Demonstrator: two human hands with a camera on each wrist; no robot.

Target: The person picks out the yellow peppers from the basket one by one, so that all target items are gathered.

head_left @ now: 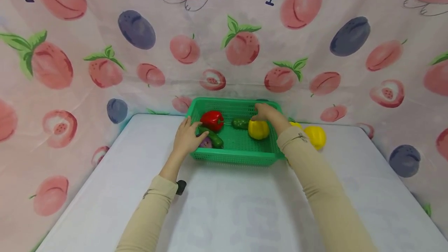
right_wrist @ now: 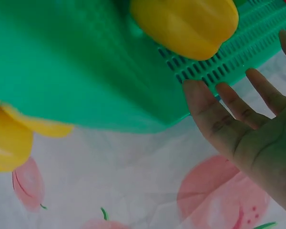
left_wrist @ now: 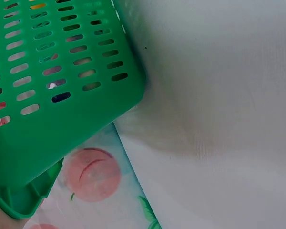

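Observation:
A green perforated basket (head_left: pixel 241 158) stands on the table against the patterned backdrop. At its left rim is my left hand (head_left: pixel 185 137), fingers extended along the edge and thumb reaching inward above a long green vegetable (head_left: pixel 214 138) and a round purple one (head_left: pixel 205 142). My right hand (head_left: pixel 267 112) reaches in over the right side, just behind a yellow bell pepper (head_left: pixel 259 130). Seen from the right wrist, its fingers (right_wrist: pixel 238 107) are spread and apart from that pepper. A red bell pepper (head_left: pixel 212 121) and a dark green cucumber-like vegetable (head_left: pixel 240 123) lie inside too.
Outside the basket, to its right, more yellow peppers (head_left: pixel 315 137) lie on the white table (head_left: pixel 227 205), partly behind my right sleeve. Fruit-printed cloth (head_left: pixel 210 61) hangs close behind the basket. A black object (head_left: pixel 181 187) shows at my left wrist.

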